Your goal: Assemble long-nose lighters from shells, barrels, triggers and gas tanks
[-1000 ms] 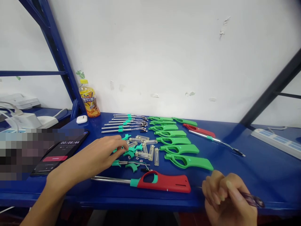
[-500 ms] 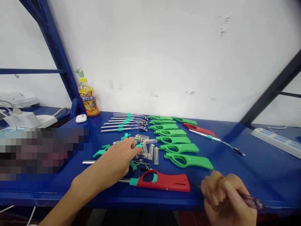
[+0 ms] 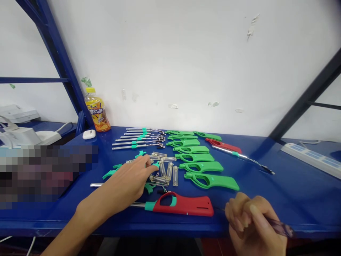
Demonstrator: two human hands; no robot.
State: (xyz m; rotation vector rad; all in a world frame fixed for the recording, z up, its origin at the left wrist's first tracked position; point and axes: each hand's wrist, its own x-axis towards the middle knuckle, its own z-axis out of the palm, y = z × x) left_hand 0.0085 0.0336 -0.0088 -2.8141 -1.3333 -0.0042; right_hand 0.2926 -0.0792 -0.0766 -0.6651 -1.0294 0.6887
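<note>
My left hand (image 3: 128,183) lies over a heap of small parts on the blue bench (image 3: 266,192), fingers curled onto clear plastic tubes (image 3: 166,170) and teal triggers (image 3: 112,172); what the fingertips pinch is hidden. Just in front lies a red lighter body (image 3: 183,205) with a teal collar and a metal tube. My right hand (image 3: 253,225) hovers at the bench's front edge, closed around a thin dark-handled tool (image 3: 279,227).
A row of green lighter shells (image 3: 198,158) and a red one (image 3: 225,145) lie behind the heap. Metal tubes with wires (image 3: 138,138) sit further back. A yellow drink bottle (image 3: 96,111) and white earbud case (image 3: 88,134) stand at back left, a power strip (image 3: 310,159) at right.
My left hand slid right along the heap, baring some teal triggers on its left. The right hand has barely moved.
</note>
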